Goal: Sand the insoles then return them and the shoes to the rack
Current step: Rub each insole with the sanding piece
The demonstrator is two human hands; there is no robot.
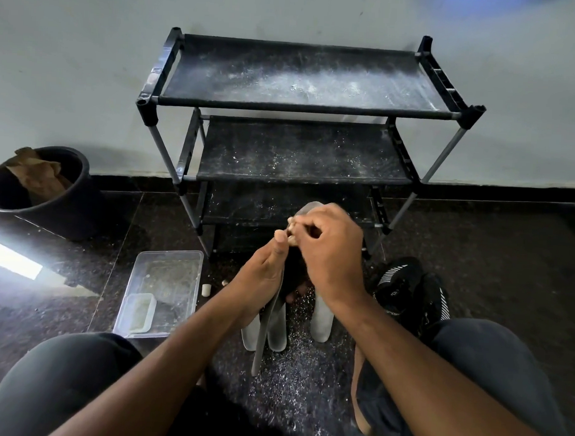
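Sanding underway | left hand (261, 275) grips held insole (269, 315) edge-up — steadying it, likely | right hand (327, 252) pinches sanding scrap (291, 232) at its toe | spare insoles (321, 320) on floor (507, 245) — shoes (404, 287) beside | rack (301, 74) bare, dusty

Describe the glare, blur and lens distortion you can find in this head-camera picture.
Head view: strong white glare on the polished floor at left; the right hand is slightly motion-blurred where it works on the insole that the left hand holds; wide-angle bending bows the shoe rack and wall line; corners fall dark.
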